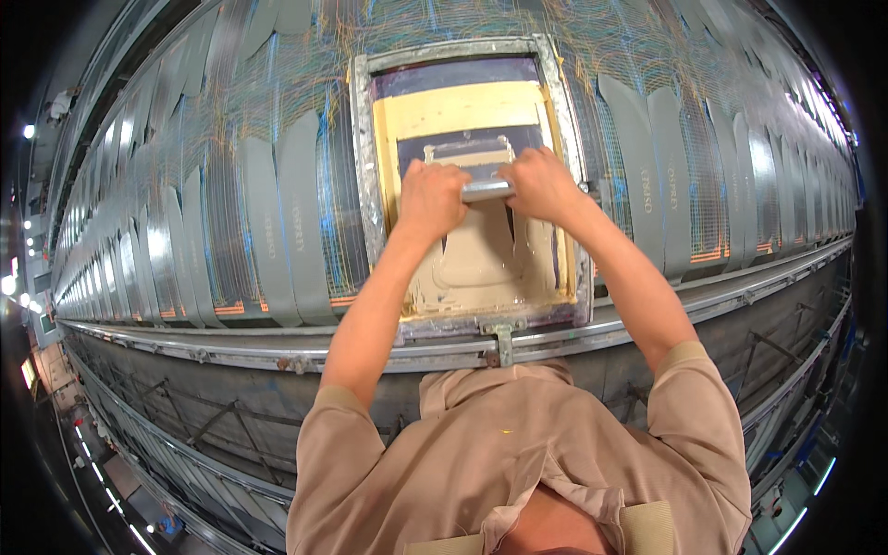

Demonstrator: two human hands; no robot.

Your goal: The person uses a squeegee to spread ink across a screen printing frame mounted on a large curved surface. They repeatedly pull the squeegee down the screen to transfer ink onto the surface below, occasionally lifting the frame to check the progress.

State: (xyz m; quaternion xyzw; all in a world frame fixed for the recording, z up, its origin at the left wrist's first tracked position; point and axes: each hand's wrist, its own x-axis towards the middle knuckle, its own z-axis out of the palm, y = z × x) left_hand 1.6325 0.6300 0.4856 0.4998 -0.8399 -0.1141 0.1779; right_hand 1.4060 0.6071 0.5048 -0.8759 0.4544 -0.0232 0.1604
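Both my hands grip a squeegee with a metallic grey holder (487, 191). My left hand (433, 199) is closed around its left end, and my right hand (541, 188) is closed around its right end. Under it lies a screen-printing frame (366, 194) with metal sides, yellowish tape inside and a dark mesh. Thick tan ink (481, 273) coats the mesh nearer to me, with a further smear beyond the squeegee. My hands hide the squeegee's ends, and its blade edge is hard to make out.
The frame rests on a long printing table, against a metal rail (629, 298) with a small bracket (503, 344) at its near edge. Rows of grey cut pieces (310, 217) lie on both sides, among colored lines. Another long table runs behind me.
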